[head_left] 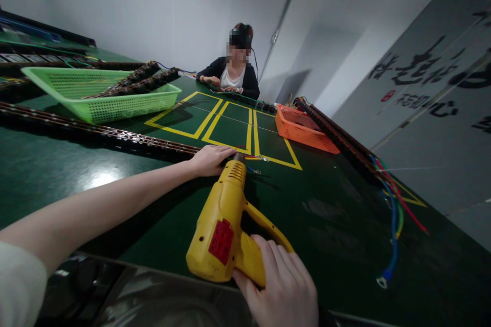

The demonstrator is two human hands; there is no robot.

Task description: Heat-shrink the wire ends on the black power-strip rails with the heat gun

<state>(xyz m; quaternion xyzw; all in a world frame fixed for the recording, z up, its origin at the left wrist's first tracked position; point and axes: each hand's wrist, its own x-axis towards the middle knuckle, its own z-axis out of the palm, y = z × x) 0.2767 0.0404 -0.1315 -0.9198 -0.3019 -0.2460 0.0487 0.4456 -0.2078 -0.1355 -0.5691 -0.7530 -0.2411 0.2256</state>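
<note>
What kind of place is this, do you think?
Probably a factory assembly workshop. The right hand grips a yellow heat gun over a long green bench marked with yellow tape; a green basket and an orange basket hold long strips; another person works at the far end.

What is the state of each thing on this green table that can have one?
Yellow plastic heat gun: held by right hand, nozzle beside left hand.
Long dark strip: lying flat, end under left hand.
Green plastic mesh basket: holds dark strips.
Orange plastic mesh basket: holds other dark strips.
</note>
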